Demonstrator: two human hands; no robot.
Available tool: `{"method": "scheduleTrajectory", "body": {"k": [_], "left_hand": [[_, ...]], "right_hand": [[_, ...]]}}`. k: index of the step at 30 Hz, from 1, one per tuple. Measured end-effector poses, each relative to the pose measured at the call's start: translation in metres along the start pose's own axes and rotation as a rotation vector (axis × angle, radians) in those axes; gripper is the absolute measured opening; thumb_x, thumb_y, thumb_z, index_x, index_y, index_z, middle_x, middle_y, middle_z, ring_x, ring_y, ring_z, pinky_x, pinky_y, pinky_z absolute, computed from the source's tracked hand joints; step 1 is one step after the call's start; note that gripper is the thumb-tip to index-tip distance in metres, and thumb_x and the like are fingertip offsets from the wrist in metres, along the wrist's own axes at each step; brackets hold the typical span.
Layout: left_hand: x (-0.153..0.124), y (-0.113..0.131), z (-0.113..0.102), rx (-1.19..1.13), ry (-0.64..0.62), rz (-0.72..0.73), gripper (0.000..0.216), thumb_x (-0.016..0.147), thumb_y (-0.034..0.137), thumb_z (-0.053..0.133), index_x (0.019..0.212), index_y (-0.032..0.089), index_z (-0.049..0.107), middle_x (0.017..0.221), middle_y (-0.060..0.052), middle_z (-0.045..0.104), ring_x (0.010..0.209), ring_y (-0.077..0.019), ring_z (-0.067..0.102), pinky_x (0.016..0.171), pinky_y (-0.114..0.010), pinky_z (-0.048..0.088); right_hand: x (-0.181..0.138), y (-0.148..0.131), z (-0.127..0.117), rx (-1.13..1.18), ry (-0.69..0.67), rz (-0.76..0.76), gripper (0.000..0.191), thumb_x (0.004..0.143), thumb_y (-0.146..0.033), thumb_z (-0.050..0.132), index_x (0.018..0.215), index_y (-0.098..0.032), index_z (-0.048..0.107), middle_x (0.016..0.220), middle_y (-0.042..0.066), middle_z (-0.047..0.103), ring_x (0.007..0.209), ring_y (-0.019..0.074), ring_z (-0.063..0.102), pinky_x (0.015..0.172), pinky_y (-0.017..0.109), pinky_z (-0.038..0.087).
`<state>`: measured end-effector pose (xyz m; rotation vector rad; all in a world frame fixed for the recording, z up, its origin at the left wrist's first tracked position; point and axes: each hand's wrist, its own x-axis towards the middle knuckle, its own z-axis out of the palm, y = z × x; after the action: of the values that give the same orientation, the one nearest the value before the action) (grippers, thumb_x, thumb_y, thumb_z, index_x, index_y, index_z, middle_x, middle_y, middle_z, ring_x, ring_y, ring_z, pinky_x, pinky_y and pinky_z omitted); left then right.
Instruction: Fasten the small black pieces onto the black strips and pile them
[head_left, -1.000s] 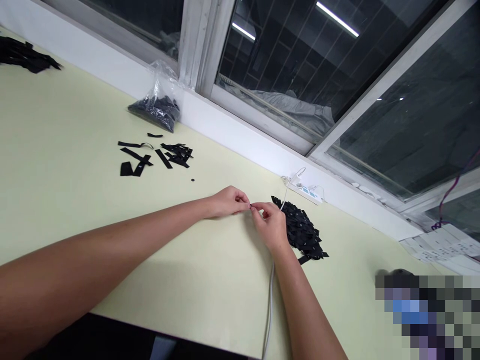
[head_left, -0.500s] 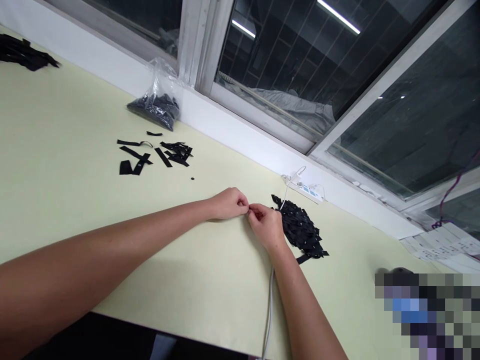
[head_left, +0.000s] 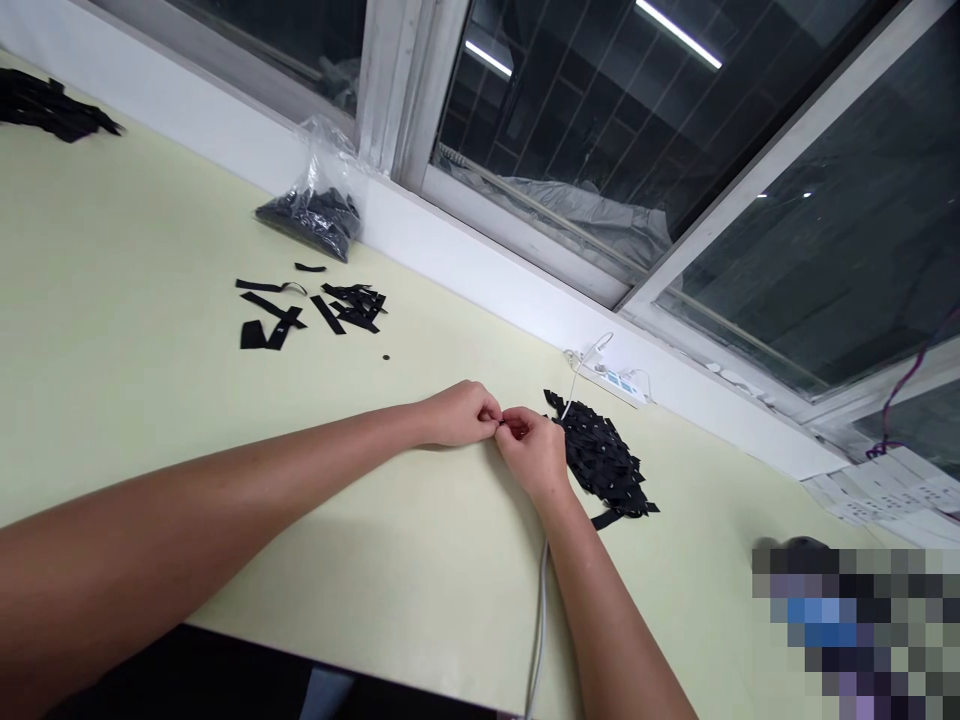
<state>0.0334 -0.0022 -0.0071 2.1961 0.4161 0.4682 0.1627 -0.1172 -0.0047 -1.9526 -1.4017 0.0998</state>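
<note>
My left hand [head_left: 463, 413] and my right hand [head_left: 534, 447] meet fingertip to fingertip above the pale table. Both are closed in a pinch. A tiny dark bit shows between the fingertips, mostly hidden, and I cannot make out what it is. Just right of my right hand lies a heap of short black fabric strips [head_left: 602, 460], some with small shiny spots. Farther back on the left, a smaller group of black strips [head_left: 358, 305] lies scattered. One small dark disc [head_left: 386, 357] rests alone between that group and my hands.
A clear plastic bag [head_left: 311, 205] of dark pieces leans near the window ledge. More black strips [head_left: 49, 105] lie far left. A white power strip [head_left: 619, 383] sits behind the heap, and a pale cable [head_left: 540, 610] runs under my right wrist. A blurred-out person is at lower right.
My left fingertips have shifted very slightly right, closer against my right fingertips. Everything else stays in place.
</note>
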Motion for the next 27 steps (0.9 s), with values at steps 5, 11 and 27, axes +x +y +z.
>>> {"method": "scheduleTrajectory", "body": {"k": [5,11,27], "left_hand": [[0.001,-0.002,0.006,0.013,-0.001,0.050,0.014,0.068,0.017,0.050,0.062,0.016,0.063,0.057,0.003,0.049,0.056,-0.0105,0.036,0.053,-0.026,0.028],[0.001,-0.006,0.016,0.016,0.025,0.062,0.017,0.071,0.017,0.049,0.065,0.017,0.065,0.056,0.001,0.051,0.054,-0.0115,0.038,0.052,-0.027,0.026],[0.003,-0.003,0.010,0.079,0.157,-0.012,0.020,0.077,0.021,0.054,0.081,0.018,0.074,0.072,-0.002,0.069,0.064,-0.0142,0.057,0.059,-0.026,0.039]], "right_hand": [[0.000,0.000,0.001,0.031,0.015,0.059,0.019,0.072,-0.026,0.058,0.078,-0.023,0.076,0.070,0.000,0.074,0.064,0.0168,0.067,0.064,0.025,0.049],[0.003,0.002,0.003,0.039,0.053,0.143,0.016,0.069,-0.028,0.060,0.073,-0.022,0.075,0.069,0.001,0.074,0.064,0.0197,0.067,0.064,0.029,0.049],[0.005,0.005,-0.002,0.048,-0.024,0.080,0.019,0.078,-0.031,0.062,0.084,-0.022,0.078,0.080,0.003,0.077,0.073,0.0199,0.071,0.070,0.029,0.051]]}}
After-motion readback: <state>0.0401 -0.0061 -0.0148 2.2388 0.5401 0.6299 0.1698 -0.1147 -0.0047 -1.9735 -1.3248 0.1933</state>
